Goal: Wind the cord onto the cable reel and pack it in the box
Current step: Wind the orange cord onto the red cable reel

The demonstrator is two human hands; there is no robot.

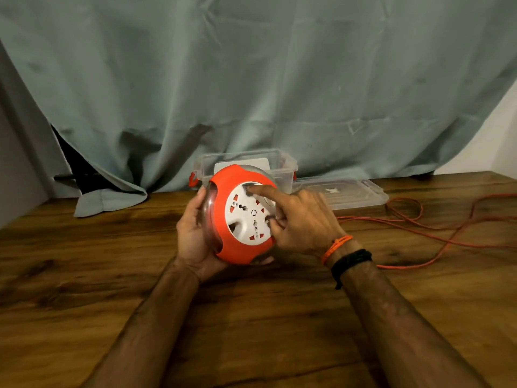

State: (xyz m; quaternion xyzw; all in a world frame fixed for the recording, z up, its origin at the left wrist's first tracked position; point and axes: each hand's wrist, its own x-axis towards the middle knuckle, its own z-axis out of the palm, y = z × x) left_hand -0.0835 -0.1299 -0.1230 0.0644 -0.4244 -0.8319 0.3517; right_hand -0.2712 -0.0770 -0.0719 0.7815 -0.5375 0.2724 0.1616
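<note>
The round orange plastic cable reel with a white socket face (242, 217) is the landmark here: it is held tilted above the dark wooden table (251, 317), its flat face turned up towards the camera. The left hand (193, 233) cups the reel from its left and underside, fingers curled round the clear rim, so it grips the body firmly. The right hand (300, 219) rests on the white face from the reel's right, forefinger stretched out with its tip pressed into a recess near the top of the face, the other fingers bent against the lower right edge; it pinches nothing.

The thin orange cord (436, 228) lies in loose loops on the table well to the right of the reel, running in towards its right edge. That is probably what the winding depends on: slack feeds in from the right, on the turning hand's side.

Just behind the reel stands the clear plastic box with red clips (282, 166), open, its clear lid (349, 191) lying flat to the reel's rear right.
</note>
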